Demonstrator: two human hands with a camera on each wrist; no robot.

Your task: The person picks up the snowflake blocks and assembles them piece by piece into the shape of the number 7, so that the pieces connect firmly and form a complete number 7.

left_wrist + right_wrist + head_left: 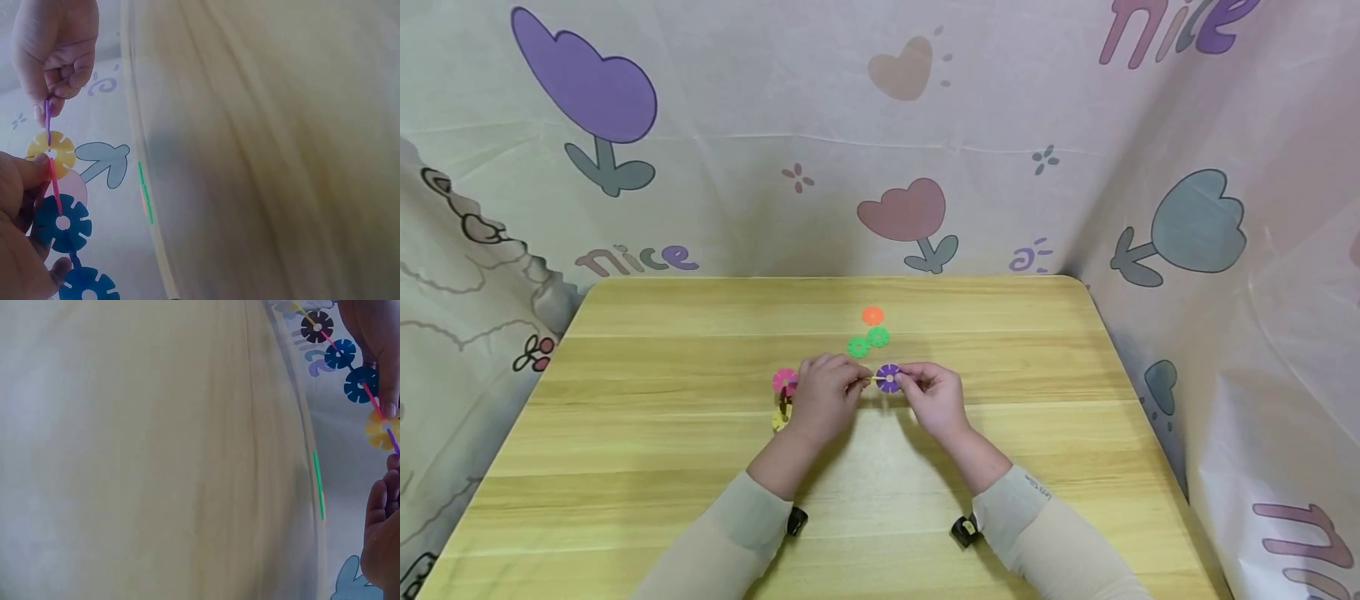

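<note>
The right hand point(938, 402) pinches a purple notched flower disc point(889, 378) between thumb and fingers. Opposite it, the left hand point(829, 398) pinches a yellow notched disc point(59, 142), which touches the purple disc. From the yellow one hangs a chain of interlocked discs: a pink disc point(55, 187), seen edge-on, then a blue disc point(78, 225) and another blue disc point(103, 284). Farther along, the right wrist view shows a dark disc point(310, 332). In the head view, a pink disc point(784, 380) and a yellow disc point(778, 419) show beside the left hand, which hides the chain's middle.
Beyond the hands, two green discs point(858, 347) and an orange disc point(872, 316) lie on the wooden table point(1037, 333). A printed cloth point(737, 167) hangs behind the table and along its sides. Each wrist carries a small black camera point(965, 531).
</note>
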